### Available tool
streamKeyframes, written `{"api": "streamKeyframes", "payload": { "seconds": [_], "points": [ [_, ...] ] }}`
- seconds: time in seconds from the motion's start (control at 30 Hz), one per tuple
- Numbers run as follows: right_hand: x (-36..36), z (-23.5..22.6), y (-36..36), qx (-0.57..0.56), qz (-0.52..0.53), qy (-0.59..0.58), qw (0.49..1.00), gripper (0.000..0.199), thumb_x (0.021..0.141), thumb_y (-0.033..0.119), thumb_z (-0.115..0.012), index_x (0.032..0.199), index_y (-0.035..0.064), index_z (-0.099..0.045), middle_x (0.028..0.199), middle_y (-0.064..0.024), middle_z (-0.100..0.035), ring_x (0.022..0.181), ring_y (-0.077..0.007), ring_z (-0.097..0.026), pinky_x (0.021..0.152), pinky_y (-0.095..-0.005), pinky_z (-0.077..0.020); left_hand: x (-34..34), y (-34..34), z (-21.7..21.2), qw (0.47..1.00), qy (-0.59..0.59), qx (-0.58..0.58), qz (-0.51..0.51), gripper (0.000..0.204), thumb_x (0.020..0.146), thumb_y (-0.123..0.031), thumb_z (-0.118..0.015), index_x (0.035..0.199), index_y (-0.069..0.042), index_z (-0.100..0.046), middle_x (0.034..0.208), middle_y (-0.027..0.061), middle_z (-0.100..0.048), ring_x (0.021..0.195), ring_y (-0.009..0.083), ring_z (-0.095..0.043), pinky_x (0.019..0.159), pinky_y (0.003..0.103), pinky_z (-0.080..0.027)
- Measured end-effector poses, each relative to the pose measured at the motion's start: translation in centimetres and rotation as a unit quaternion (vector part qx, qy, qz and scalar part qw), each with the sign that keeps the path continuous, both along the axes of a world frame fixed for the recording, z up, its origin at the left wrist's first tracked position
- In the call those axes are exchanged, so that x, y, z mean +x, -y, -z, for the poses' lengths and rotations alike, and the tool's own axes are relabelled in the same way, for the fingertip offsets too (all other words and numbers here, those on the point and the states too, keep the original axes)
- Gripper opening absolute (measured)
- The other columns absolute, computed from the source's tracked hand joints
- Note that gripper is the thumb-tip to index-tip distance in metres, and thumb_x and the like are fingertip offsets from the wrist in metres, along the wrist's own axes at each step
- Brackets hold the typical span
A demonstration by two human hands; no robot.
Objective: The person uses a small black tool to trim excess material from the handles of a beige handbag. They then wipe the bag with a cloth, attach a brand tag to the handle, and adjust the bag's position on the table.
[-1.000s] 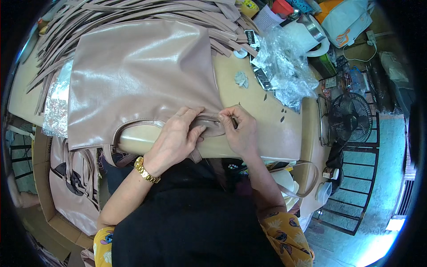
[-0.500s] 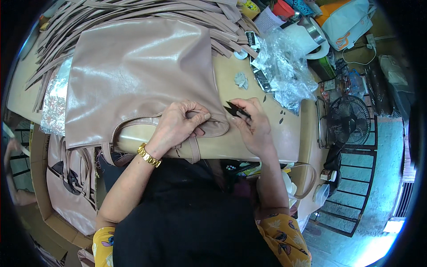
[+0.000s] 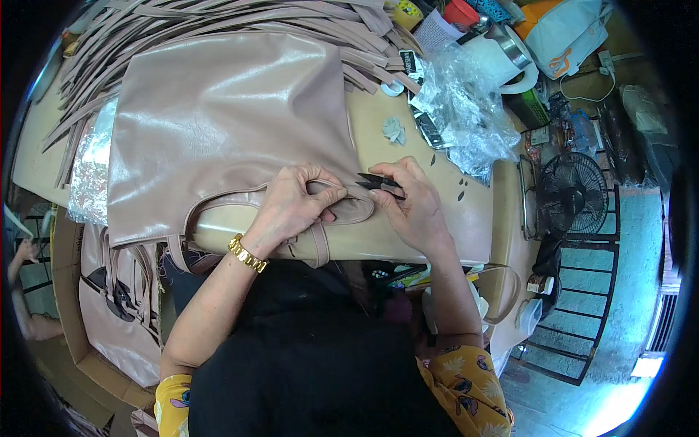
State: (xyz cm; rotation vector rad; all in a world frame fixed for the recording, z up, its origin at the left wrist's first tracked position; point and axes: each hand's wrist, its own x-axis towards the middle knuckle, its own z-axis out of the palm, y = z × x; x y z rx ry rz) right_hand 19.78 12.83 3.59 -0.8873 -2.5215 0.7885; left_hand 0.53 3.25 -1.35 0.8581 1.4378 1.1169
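Observation:
A shiny dusty-pink handbag (image 3: 233, 109) lies flat on the cream table, its strap edge toward me. My left hand (image 3: 297, 200), with a gold watch on the wrist, pinches the bag's edge near its right corner. In my right hand (image 3: 413, 207) I hold small black thread snips (image 3: 380, 185) between thumb and fingers. Their blades point left, over the bag's corner and close to my left fingertips. Any thread at the blades is too small to make out.
Long pink strips (image 3: 218, 16) are heaped along the back. Crumpled clear plastic (image 3: 470, 102) and a white kettle (image 3: 502, 58) stand at the right rear. A fan (image 3: 573, 193) is farther right. A cardboard box (image 3: 67, 291) with more pink bags sits at the left.
My right hand has brought the snips leftward, so their blades now lie over the bag's edge. My left hand keeps its pinch in nearly the same place.

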Motion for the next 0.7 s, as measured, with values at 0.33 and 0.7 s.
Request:
{"api": "streamKeyframes", "payload": {
  "seconds": [0.33,0.7],
  "points": [
    [-0.5,-1.0,-0.9,0.03,-0.081,0.028,0.996,0.028,0.079,0.002,-0.075,0.106,0.0022,-0.068,0.094,-0.0092,-0.057,0.084,-0.0235,-0.064,0.072,-0.0334,-0.0527,-0.2,-0.3,-0.6,1.0,0.001,-0.022,0.019,0.016,0.091,-0.009,-0.072,0.102,0.001,-0.066,0.078,0.0052,-0.069,0.063,0.0105,-0.07,0.049,0.02,-0.049],
    [-1.7,-1.0,-3.9,0.001,-0.162,0.061,0.985,0.021,0.077,0.011,-0.075,0.097,0.0066,-0.071,0.091,-0.0079,-0.06,0.082,-0.0295,-0.061,0.074,-0.0405,-0.0467,-0.3,-0.4,-0.7,0.999,0.003,-0.029,0.022,0.017,0.09,-0.01,-0.073,0.102,0.001,-0.067,0.077,0.0051,-0.07,0.064,0.0105,-0.07,0.05,0.02,-0.05]
  ]
}}
